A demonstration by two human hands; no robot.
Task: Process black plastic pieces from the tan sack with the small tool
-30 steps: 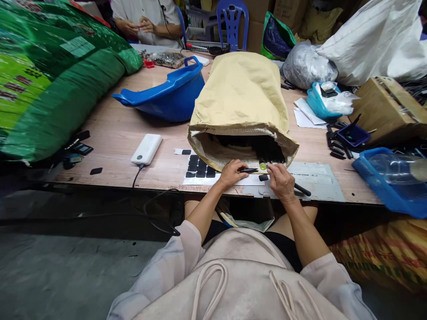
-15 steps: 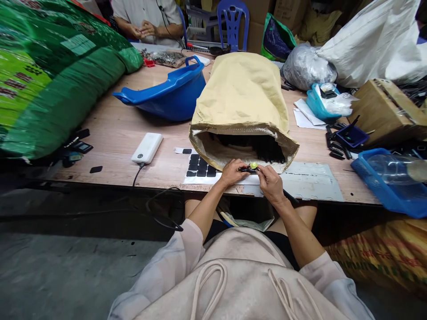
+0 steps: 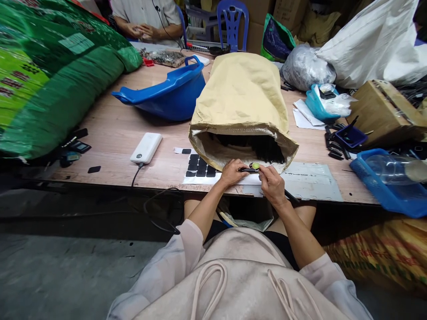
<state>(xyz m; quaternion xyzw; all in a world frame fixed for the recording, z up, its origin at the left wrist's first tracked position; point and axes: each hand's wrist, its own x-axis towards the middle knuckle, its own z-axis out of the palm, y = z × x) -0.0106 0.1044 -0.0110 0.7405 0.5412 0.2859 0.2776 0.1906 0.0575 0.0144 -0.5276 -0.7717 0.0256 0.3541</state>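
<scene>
My left hand (image 3: 232,172) is closed on a slim black piece (image 3: 248,170) at the table's front edge. My right hand (image 3: 272,183) pinches at the piece's other end, by a small round yellow-green thing (image 3: 255,166); whether the fingers grip that thing or only touch it, I cannot tell. A dark rod-like object (image 3: 291,196) sticks out beside my right wrist. Just beyond both hands lies a tan sack (image 3: 245,98), its mouth facing me and black pieces (image 3: 267,149) inside. Left of my left hand, a white sheet bears black rounded stickers (image 3: 202,166).
A white power bank (image 3: 147,148) with a cable and a blue basin (image 3: 167,100) are to the left. Big green bags (image 3: 66,89) fill the far left. On the right stand a blue tray (image 3: 383,186) with a plastic bottle and a cardboard box (image 3: 383,106). A person sits opposite.
The round yellow-green thing and the fingers of my right hand have shifted slightly to the right. My left hand keeps its place on the black piece.
</scene>
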